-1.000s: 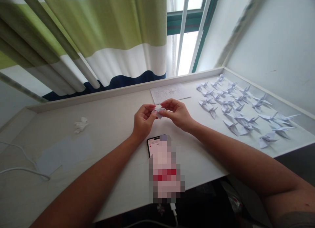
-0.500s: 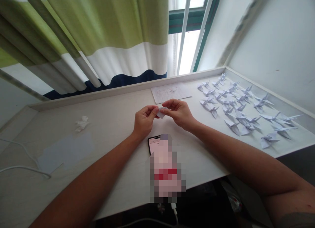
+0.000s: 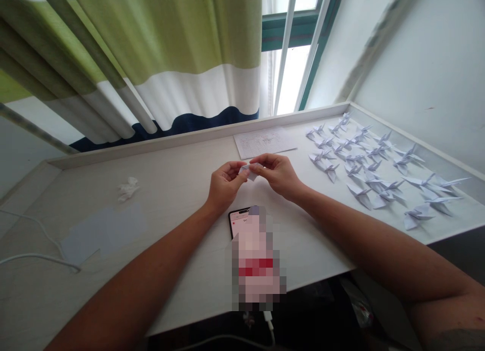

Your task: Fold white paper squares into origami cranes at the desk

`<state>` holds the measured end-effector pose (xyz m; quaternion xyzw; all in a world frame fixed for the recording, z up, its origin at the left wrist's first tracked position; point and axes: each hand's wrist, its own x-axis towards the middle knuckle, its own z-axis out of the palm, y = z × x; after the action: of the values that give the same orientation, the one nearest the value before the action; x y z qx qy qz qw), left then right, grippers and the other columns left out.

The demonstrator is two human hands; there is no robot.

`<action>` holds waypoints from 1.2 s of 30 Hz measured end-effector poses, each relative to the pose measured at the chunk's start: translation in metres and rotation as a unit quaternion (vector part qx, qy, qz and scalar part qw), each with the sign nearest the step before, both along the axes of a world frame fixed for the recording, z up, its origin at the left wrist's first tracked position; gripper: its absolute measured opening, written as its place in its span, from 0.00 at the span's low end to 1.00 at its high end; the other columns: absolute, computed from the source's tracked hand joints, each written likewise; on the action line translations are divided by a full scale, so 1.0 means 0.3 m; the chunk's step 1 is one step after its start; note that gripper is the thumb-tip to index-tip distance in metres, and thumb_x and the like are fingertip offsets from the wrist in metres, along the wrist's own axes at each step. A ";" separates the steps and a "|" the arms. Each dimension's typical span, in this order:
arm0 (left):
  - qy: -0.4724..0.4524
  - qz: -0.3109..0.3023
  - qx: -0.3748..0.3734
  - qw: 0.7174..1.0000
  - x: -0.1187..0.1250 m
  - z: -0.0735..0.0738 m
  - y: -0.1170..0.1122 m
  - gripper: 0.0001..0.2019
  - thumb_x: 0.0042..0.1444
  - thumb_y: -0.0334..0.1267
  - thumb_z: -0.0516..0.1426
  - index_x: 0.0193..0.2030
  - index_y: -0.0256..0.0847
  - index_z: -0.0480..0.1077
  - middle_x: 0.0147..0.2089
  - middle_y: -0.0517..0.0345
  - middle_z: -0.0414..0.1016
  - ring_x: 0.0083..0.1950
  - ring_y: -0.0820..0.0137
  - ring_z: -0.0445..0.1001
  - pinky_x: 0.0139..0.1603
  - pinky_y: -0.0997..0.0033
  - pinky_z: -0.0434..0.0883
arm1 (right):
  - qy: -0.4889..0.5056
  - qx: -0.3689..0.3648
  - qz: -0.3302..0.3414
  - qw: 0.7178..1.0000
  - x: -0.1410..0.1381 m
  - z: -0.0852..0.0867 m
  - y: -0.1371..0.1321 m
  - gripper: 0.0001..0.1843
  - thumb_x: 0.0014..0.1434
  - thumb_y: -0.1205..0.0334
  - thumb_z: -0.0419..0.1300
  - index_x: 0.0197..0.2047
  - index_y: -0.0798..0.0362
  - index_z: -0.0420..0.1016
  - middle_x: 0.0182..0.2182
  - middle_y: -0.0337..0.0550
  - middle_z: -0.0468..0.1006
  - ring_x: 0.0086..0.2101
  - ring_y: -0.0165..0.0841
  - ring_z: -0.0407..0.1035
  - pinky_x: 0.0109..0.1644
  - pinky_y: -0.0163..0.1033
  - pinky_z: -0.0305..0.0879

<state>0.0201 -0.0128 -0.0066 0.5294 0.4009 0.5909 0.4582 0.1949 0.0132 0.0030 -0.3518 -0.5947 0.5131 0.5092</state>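
While both hands meet over the middle of the table (image 3: 178, 189), the folded paper (image 3: 249, 171) is pinched between them, a small white piece partly hidden by the fingertips. The left hand (image 3: 223, 187) comes in from the left with its thumb and forefinger closed on the near left end of the piece, and the other fingers (image 3: 232, 165) curl loosely above it. The right hand (image 3: 279, 175) comes in from the right, and its fingers (image 3: 262, 160) are clamped on the far right end, knuckles turned up. Whether the piece touches the table or is held just off it cannot be told.

Just below the hands, near the table's front edge, a phone (image 3: 239, 220) lies flat with its screen lit; most of it is blurred out, and a white plug (image 3: 268, 318) hangs under its lower end. Behind the hands a printed sheet (image 3: 265, 141) lies against the raised back rim. To the right, well apart from the hands, many finished paper cranes (image 3: 364, 164) stand in loose rows as far as the right wall. On the left side lie a crumpled white scrap (image 3: 128, 188), a couple of pale flat sheets (image 3: 102, 232) and a thin white cable (image 3: 41, 256) that loops off the edge. A striped green, white and navy curtain (image 3: 151, 58) hangs behind the table beside a window (image 3: 299, 48).
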 end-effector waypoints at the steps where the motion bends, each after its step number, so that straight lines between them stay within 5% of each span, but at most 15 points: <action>1: 0.002 0.001 -0.001 1.000 0.000 0.001 0.000 0.17 0.50 0.47 0.74 0.41 0.38 0.80 0.39 0.53 0.85 0.37 0.69 0.81 0.40 0.67 0.79 | -0.003 0.003 0.001 1.000 0.001 0.001 0.000 0.18 0.53 0.47 0.76 0.39 0.51 0.84 0.36 0.44 0.86 0.35 0.35 0.77 0.44 0.45 0.74; 15: 0.017 0.008 0.007 1.000 -0.017 0.002 0.015 0.12 0.52 0.46 0.73 0.34 0.40 0.82 0.31 0.57 0.81 0.31 0.72 0.75 0.36 0.69 0.74 | -0.011 -0.030 0.000 1.000 -0.005 0.002 -0.003 0.18 0.50 0.47 0.78 0.38 0.51 0.85 0.35 0.44 0.86 0.36 0.35 0.77 0.44 0.44 0.74; 36: 0.011 -0.071 -0.028 0.997 -0.034 -0.005 0.017 0.18 0.50 0.48 0.74 0.40 0.39 0.80 0.39 0.53 0.85 0.39 0.67 0.83 0.44 0.65 0.79 | -0.021 -0.069 0.023 0.997 0.005 0.023 -0.005 0.17 0.52 0.48 0.76 0.30 0.51 0.80 0.30 0.40 0.82 0.32 0.32 0.72 0.40 0.42 0.70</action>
<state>0.0100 -0.0076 -0.0080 0.5497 0.3836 0.5395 0.5095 0.1963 0.0117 0.0099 -0.3830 -0.5763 0.5571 0.4592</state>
